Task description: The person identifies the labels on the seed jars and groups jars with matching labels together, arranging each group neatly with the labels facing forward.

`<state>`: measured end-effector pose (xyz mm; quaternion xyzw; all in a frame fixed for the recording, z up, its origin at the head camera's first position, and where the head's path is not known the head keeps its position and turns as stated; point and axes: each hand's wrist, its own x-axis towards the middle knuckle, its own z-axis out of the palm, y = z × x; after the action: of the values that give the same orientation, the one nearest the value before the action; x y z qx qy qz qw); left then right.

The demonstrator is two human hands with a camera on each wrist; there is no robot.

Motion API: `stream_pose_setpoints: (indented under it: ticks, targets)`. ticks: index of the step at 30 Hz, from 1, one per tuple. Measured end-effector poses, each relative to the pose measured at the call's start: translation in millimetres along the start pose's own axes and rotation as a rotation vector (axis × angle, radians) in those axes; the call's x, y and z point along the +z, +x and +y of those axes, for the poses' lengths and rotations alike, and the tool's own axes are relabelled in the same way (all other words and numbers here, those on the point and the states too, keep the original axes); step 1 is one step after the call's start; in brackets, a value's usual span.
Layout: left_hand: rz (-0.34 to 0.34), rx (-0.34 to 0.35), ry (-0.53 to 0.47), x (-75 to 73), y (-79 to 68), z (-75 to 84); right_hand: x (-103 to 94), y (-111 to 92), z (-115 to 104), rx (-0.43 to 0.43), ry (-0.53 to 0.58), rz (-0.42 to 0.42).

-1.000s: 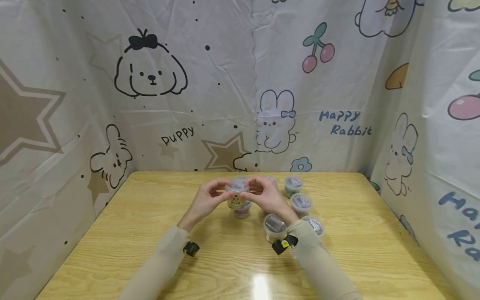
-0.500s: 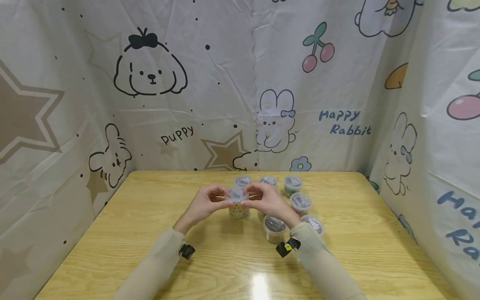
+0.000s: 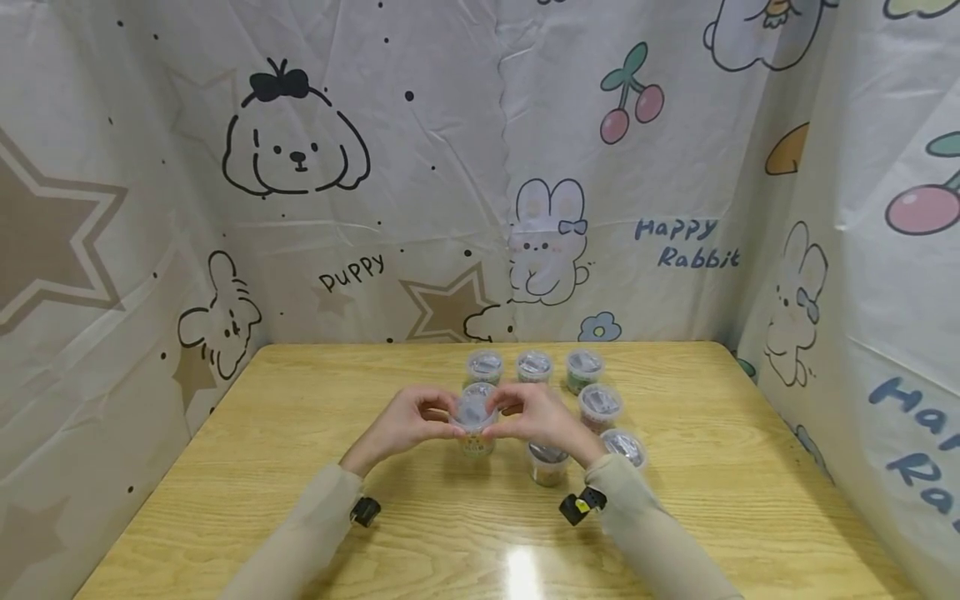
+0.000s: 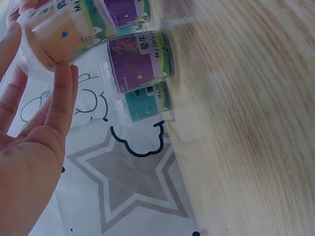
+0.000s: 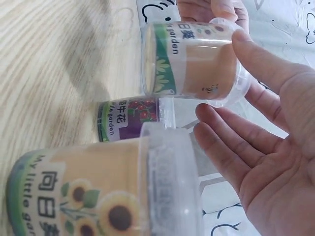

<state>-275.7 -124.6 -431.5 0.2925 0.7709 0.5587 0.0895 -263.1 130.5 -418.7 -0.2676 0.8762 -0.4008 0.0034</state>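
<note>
A clear plastic cup (image 3: 477, 443) with a lid and an orange sunflower label is held between both hands, close over the wooden table. My left hand (image 3: 411, 419) grips the lid's left side with thumb and fingers. My right hand (image 3: 536, 417) pinches its right side; in the right wrist view, other fingers (image 5: 231, 142) spread away from the cup. Just behind the held cup stands a purple-labelled cup (image 4: 140, 64), with a teal-labelled cup (image 4: 147, 103) beyond. Another sunflower cup (image 5: 98, 196) stands close below my right wrist.
More lidded cups stand around the right arm: one at the back middle (image 3: 534, 365), a green one at the back right (image 3: 583, 371), one right of the hand (image 3: 599, 404), and one by the sleeve (image 3: 624, 448). A printed curtain (image 3: 360, 208) hangs behind the table (image 3: 300, 417).
Both hands have brought the sunflower cup down and nearer to me, from over the purple-labelled cup to in front of it. Lids of cups behind show more fully now.
</note>
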Motion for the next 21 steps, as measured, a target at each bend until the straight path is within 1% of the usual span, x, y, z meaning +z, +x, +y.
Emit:
stream_pose_setpoints:
  ticks: [4,11,16,21]
  targets:
    - [-0.048,0.001,0.037,1.4,0.5,-2.7,0.7,-1.9,2.0,-0.015,-0.052,-0.039]
    - [-0.119,0.006,0.142,6.3,2.6,-9.3,3.2,-2.1,6.3,-0.042,-0.121,-0.153]
    - [-0.145,0.004,0.168,10.3,5.3,-12.4,5.3,-1.6,9.4,-0.079,-0.161,-0.184]
    - [-0.160,-0.007,0.194,12.0,3.3,-11.0,8.4,-0.6,11.5,-0.084,-0.182,-0.202]
